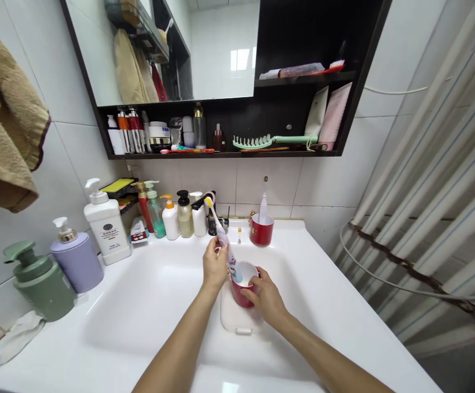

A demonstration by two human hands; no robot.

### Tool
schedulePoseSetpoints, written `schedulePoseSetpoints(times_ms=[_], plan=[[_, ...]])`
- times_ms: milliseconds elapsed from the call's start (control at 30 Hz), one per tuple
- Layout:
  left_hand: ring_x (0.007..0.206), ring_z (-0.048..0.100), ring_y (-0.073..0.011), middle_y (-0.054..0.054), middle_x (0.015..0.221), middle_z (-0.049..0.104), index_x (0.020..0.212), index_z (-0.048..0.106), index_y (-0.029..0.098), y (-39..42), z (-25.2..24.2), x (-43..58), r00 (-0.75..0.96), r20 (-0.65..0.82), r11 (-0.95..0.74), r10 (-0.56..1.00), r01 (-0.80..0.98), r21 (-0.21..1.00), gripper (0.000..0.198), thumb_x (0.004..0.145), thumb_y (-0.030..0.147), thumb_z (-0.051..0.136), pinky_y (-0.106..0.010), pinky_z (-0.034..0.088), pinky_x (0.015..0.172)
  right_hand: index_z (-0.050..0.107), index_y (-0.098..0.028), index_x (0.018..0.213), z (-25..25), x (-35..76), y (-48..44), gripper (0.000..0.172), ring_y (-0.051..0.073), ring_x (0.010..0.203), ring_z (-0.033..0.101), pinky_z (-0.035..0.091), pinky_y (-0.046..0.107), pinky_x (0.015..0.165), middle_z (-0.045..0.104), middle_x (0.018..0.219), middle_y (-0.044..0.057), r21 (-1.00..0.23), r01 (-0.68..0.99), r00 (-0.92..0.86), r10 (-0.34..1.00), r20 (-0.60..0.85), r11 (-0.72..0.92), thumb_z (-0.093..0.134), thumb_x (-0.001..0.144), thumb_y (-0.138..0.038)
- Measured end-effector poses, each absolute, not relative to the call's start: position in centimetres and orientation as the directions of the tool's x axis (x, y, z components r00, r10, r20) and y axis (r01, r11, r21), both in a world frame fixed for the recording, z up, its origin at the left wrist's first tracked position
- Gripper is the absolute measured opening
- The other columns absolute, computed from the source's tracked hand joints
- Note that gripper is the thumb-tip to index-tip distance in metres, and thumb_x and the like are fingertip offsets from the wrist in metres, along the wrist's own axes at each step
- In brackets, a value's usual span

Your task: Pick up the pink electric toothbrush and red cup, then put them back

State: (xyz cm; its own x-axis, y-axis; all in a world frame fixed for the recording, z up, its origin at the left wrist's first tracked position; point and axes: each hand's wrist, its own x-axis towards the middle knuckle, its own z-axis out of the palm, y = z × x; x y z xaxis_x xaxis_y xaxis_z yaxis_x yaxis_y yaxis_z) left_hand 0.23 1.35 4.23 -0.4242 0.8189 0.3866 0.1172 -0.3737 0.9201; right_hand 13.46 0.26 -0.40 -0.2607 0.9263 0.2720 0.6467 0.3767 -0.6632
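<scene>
Red, glossy outside and pale within: one red cup (pixel 243 289), upright, mouth upward. It was held between the two hands above the white basin (pixel 155 305), directly over a white rectangular drain cover (pixel 237 322) that lay just below the right hand (pixel 264 297).

Item two: one electric toothbrush (pixel 222 234), with a white handle carrying pink and blue markings and a yellowish head at the top. It stood tilted, its head leaning away from the person and to the left, its lower end dipped inside the mouth of the red cup.

Left hand (pixel 215 266): closed around the middle of the toothbrush handle, fingers and thumb pinching it, just beside the cup's left rim. Whether it touched the cup could not be told. The forearm reached forward from the lower edge.

Right hand: wrapped round the right side of the red cup, thumb laid across the near wall, fingers hidden behind. The forearm came in from the lower right.

Surroundings: a second red cup (pixel 261 229) stood beyond the hands at the back of the table (pixel 344 305), with a white tube upright in it. A white pump bottle (pixel 107 229), a lilac pump bottle (pixel 76 259) and a green dispenser (pixel 39 278) stood well to the left of the left hand.
</scene>
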Motion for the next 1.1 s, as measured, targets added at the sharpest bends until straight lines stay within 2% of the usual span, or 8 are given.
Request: schedulePoseSetpoints(times_ms=[133, 200, 267, 333, 433, 600, 733, 1100], plan=[[0.069, 0.047, -0.0094, 0.000, 0.074, 0.050, 0.082, 0.047, 0.017, 0.4, 6.0, 0.0, -0.427, 0.289, -0.381, 0.857, -0.147, 0.913, 0.020, 0.063, 0.023, 0.047, -0.021, 0.037, 0.063, 0.052, -0.018, 0.071, 0.8, 14.3, 0.1, 0.012, 0.024, 0.101, 0.038, 0.035, 0.034, 0.077, 0.038, 0.110, 0.008, -0.678, 0.641, -0.256, 0.933, 0.251, 0.358, 0.045, 0.062, -0.021], [0.062, 0.046, -0.0080, 0.001, 0.070, 0.050, 0.079, 0.047, 0.016, -0.2, 6.1, 0.8, -0.366, 0.216, -0.324, 0.905, -0.262, 0.909, 0.020, 0.062, 0.024, 0.049, -0.020, 0.038, 0.058, 0.050, -0.020, 0.080, 2.1, 14.8, -0.5, 0.018, 0.022, 0.102, 0.036, 0.036, 0.033, 0.075, 0.036, 0.112, 0.007, -0.741, 0.559, -0.232, 0.929, 0.290, 0.371, 0.040, 0.066, -0.022], [0.056, 0.045, -0.0068, 0.002, 0.065, 0.048, 0.075, 0.047, 0.016, -0.7, 5.9, 1.8, -0.269, 0.142, -0.237, 0.953, -0.363, 0.901, 0.020, 0.059, 0.027, 0.052, -0.020, 0.038, 0.054, 0.045, -0.021, 0.090, 3.3, 14.9, -1.2, 0.023, 0.017, 0.090, 0.046, 0.039, 0.029, 0.069, 0.044, 0.104, 0.007, -0.844, 0.387, -0.263, 0.922, 0.286, 0.372, 0.035, 0.071, -0.026], [0.053, 0.044, -0.0066, 0.003, 0.060, 0.048, 0.073, 0.048, 0.015, -1.0, 5.7, 2.7, -0.171, 0.089, -0.155, 0.981, -0.427, 0.891, 0.023, 0.056, 0.029, 0.055, -0.021, 0.039, 0.053, 0.038, -0.021, 0.099, 4.0, 14.7, -2.0, 0.029, 0.013, 0.064, 0.050, 0.041, 0.025, 0.055, 0.051, 0.080, 0.003, -0.917, 0.233, -0.364, 0.904, 0.226, 0.323, 0.036, 0.072, -0.031], [0.053, 0.046, -0.0068, 0.002, 0.058, 0.049, 0.072, 0.050, 0.013, -0.9, 5.4, 2.9, -0.136, 0.043, -0.105, 0.990, -0.486, 0.868, 0.026, 0.054, 0.032, 0.057, -0.021, 0.039, 0.054, 0.039, -0.019, 0.092, 3.6, 14.0, -3.0, 0.027, 0.006, 0.040, 0.039, 0.034, 0.020, 0.041, 0.042, 0.056, -0.005, -0.974, 0.135, -0.461, 0.881, 0.103, 0.184, 0.036, 0.072, -0.036], [0.059, 0.052, -0.0097, -0.001, 0.060, 0.055, 0.070, 0.051, 0.012, -0.1, 5.2, 1.6, -0.160, -0.018, -0.081, 0.987, -0.591, 0.802, 0.023, 0.056, 0.030, 0.057, -0.023, 0.040, 0.061, 0.039, -0.018, 0.075, 2.8, 13.5, -3.6, 0.023, 0.004, 0.036, 0.038, 0.031, 0.018, 0.038, 0.041, 0.055, -0.006, -0.999, 0.035, -0.557, 0.829, -0.054, -0.041, 0.035, 0.072, -0.040], [0.059, 0.055, -0.0105, -0.002, 0.059, 0.056, 0.068, 0.051, 0.012, 0.3, 4.9, 1.4, -0.179, -0.096, -0.047, 0.979, -0.661, 0.749, 0.014, 0.059, 0.022, 0.055, -0.024, 0.042, 0.064, 0.038, -0.018, 0.077, 3.1, 13.6, -3.7, 0.025, 0.004, 0.037, 0.040, 0.033, 0.019, 0.037, 0.043, 0.058, -0.004, -0.975, 0.019, -0.628, 0.757, -0.183, -0.219, 0.032, 0.072, -0.042], [0.053, 0.055, -0.0094, -0.001, 0.053, 0.055, 0.064, 0.050, 0.012, 0.7, 4.3, 1.4, -0.269, -0.139, -0.096, 0.953, -0.704, 0.703, 0.004, 0.061, 0.015, 0.051, -0.022, 0.042, 0.061, 0.035, -0.018, 0.071, 2.7, 13.2, -3.9, 0.026, 0.003, 0.037, 0.035, 0.030, 0.016, 0.033, 0.037, 0.057, -0.006, -0.990, 0.126, -0.540, 0.833, -0.123, -0.064, 0.033, 0.071, -0.043]])
